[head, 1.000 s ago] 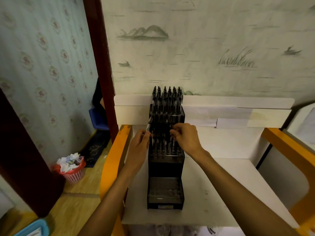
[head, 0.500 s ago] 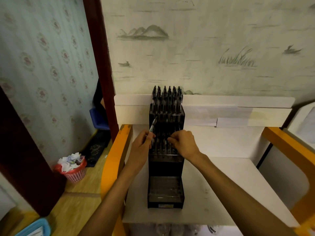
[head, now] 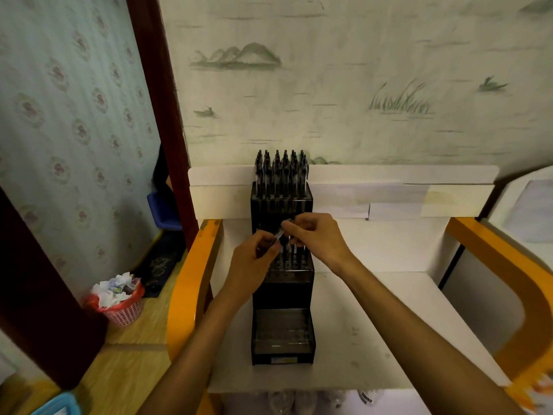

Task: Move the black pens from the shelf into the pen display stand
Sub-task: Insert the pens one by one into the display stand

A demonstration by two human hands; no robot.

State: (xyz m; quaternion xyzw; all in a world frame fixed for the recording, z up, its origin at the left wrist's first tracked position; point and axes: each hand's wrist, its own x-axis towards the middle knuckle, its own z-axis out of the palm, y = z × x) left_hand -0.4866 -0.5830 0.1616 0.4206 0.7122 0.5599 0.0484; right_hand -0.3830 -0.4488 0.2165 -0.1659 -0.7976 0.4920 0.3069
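A black stepped pen display stand [head: 282,298] sits on the white shelf [head: 389,324]. Its top tier is full of black pens [head: 281,172], the middle tier holds several more, and the lowest tier [head: 282,327] looks bare. My left hand [head: 254,262] grips a black pen [head: 279,235] that slants up to the right over the middle tier. My right hand [head: 317,238] pinches the upper end of that same pen with its fingertips. Both hands hide part of the middle row.
Orange wooden rails [head: 191,283] flank the shelf on both sides. A pink waste basket [head: 119,304] full of crumpled paper stands on the wooden floor at the left. A dark red door frame [head: 161,109] rises behind the left rail.
The pen in my left hand has tilted toward the right. My right hand has risen from the middle row and taken hold of the pen's upper end.
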